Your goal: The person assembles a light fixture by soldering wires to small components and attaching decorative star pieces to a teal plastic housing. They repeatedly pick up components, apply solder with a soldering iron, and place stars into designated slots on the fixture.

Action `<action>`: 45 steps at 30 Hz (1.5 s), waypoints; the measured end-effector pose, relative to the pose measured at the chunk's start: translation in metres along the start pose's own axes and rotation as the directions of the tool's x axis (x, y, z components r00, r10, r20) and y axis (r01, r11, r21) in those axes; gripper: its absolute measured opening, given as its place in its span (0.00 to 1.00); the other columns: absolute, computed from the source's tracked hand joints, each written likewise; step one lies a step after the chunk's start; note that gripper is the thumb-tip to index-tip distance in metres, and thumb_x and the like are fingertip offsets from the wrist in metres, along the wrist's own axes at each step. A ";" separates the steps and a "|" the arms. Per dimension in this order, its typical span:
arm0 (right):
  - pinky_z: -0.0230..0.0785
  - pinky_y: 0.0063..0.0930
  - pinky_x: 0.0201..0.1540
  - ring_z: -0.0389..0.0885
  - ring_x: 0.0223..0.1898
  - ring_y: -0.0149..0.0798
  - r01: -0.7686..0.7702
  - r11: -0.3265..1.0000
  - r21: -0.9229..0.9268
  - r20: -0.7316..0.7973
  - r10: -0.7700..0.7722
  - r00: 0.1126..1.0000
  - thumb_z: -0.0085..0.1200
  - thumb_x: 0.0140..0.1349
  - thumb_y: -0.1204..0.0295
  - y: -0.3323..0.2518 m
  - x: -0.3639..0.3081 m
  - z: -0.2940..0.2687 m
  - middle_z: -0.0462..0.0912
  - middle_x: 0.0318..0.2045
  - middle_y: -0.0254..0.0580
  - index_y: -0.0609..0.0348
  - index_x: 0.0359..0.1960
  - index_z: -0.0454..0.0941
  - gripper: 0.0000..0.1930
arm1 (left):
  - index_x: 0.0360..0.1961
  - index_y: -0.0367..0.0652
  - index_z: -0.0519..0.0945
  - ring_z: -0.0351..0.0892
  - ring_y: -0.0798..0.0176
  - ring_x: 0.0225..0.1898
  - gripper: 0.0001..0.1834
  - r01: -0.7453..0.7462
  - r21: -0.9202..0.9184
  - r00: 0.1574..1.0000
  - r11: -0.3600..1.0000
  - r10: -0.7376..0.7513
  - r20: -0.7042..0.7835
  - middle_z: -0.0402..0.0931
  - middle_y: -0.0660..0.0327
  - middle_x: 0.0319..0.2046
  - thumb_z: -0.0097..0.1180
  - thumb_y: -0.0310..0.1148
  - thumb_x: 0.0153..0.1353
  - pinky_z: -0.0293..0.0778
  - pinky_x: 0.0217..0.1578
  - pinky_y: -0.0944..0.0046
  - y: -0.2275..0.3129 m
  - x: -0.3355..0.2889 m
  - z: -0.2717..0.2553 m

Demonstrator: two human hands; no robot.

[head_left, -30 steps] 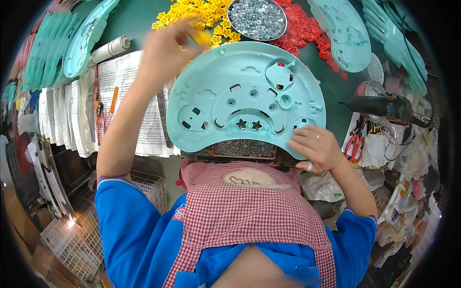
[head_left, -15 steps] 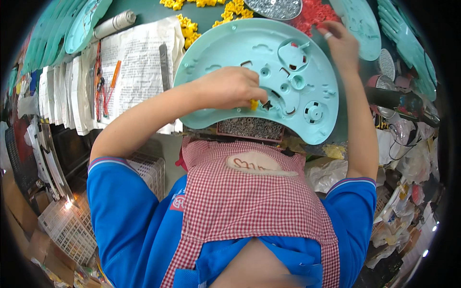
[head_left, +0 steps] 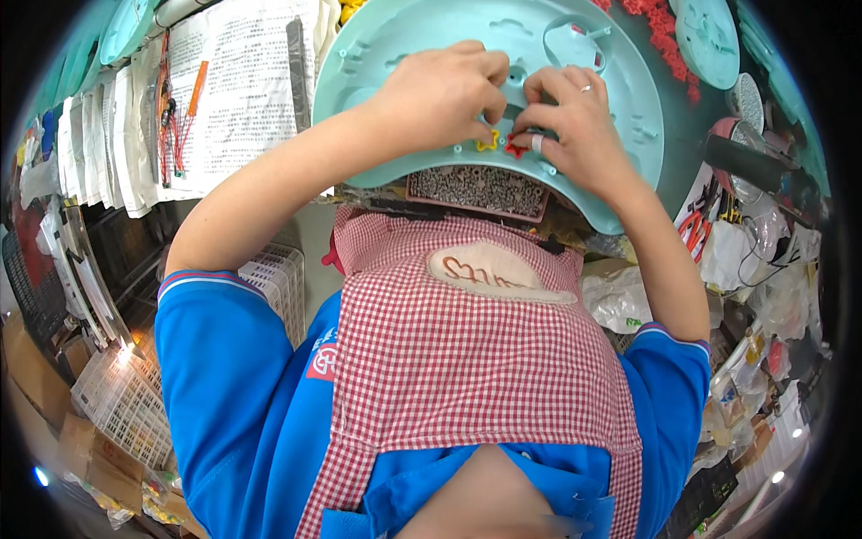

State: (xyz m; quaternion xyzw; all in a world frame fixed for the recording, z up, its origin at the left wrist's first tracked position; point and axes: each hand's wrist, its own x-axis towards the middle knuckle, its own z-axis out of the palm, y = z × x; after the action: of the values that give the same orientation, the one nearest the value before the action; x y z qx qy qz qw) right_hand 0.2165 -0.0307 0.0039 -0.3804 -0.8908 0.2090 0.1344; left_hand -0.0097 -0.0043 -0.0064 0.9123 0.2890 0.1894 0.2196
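A turquoise, curved plastic shell [head_left: 431, 31] with moulded posts and cut-outs lies before me, its hollow inner side up. My left hand [head_left: 444, 97] is over its middle, fingers curled and closed on a small yellow star-shaped piece [head_left: 488, 141] near the shell's near edge. Beside it, my right hand [head_left: 576, 126] pinches a red star-shaped piece [head_left: 515, 147] between thumb and fingers, low against the shell. The star-shaped cut-out seen earlier is now covered by the hands and pieces. At the shell's far right sits a rounded turquoise part [head_left: 575, 45].
A tray of small screws [head_left: 476, 193] is at the table's near edge. Red pieces [head_left: 660, 27] lie beyond the shell on the right. Printed papers [head_left: 238, 90] and thin red wires [head_left: 166, 117] are at left. A dark cylindrical object [head_left: 745, 153] juts in at right.
My right hand has come from the red pile to the shell with a red star-shaped piece. My left hand stays at the yellow piece. The view has shifted, so the shell appears higher.
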 end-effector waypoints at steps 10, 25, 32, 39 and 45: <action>0.68 0.39 0.45 0.78 0.41 0.43 0.095 0.994 0.049 -0.345 -0.073 0.936 0.66 0.47 0.68 -0.027 -0.012 -0.004 0.79 0.37 0.36 0.52 0.36 0.82 0.13 | 0.26 0.49 0.86 0.73 0.57 0.38 0.06 0.070 0.038 0.998 0.997 -0.070 -0.008 0.73 0.63 0.32 0.67 0.34 0.43 0.73 0.40 0.59 0.003 -0.005 0.000; 0.72 0.23 0.27 0.76 0.29 0.32 0.308 0.947 -0.088 0.124 -0.297 0.947 0.54 0.48 0.74 -0.054 -0.076 0.040 0.71 0.28 0.33 0.59 0.30 0.78 0.06 | 0.37 0.53 0.83 0.61 0.47 0.60 0.17 0.107 0.204 0.994 0.973 -0.099 -0.050 0.67 0.55 0.53 0.69 0.35 0.41 0.62 0.56 0.48 0.011 0.001 0.005; 0.70 0.24 0.24 0.75 0.23 0.32 0.114 0.963 -0.244 -0.129 -0.149 0.980 0.56 0.48 0.74 -0.058 -0.072 0.045 0.72 0.28 0.34 0.57 0.33 0.78 0.09 | 0.57 0.52 0.71 0.54 0.44 0.67 0.39 0.303 0.223 0.953 0.927 -0.288 -0.096 0.59 0.52 0.62 0.73 0.37 0.40 0.58 0.59 0.43 0.020 0.008 0.000; 0.72 0.27 0.26 0.76 0.25 0.35 0.052 0.994 -0.095 -0.038 -0.056 0.998 0.56 0.50 0.73 -0.054 -0.080 0.053 0.74 0.30 0.35 0.54 0.32 0.77 0.07 | 0.30 0.52 0.85 0.75 0.62 0.32 0.10 0.112 0.291 0.916 0.950 0.015 -0.400 0.72 0.67 0.28 0.66 0.37 0.43 0.76 0.35 0.62 0.043 -0.011 -0.004; 0.71 0.25 0.29 0.75 0.32 0.32 0.201 0.966 -0.164 -0.137 -0.224 0.965 0.55 0.50 0.70 -0.059 -0.067 0.052 0.74 0.33 0.31 0.52 0.30 0.80 0.05 | 0.34 0.48 0.80 0.79 0.68 0.27 0.11 0.062 0.292 0.997 0.954 -0.075 0.032 0.73 0.67 0.28 0.62 0.32 0.46 0.75 0.24 0.69 0.081 -0.085 0.030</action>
State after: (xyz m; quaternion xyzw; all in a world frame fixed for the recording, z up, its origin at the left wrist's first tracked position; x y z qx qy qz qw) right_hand 0.2046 -0.1304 -0.0190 -0.3062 -0.9265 0.0964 0.1961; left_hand -0.0242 -0.1251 -0.0085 0.9279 0.3405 0.1176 0.0957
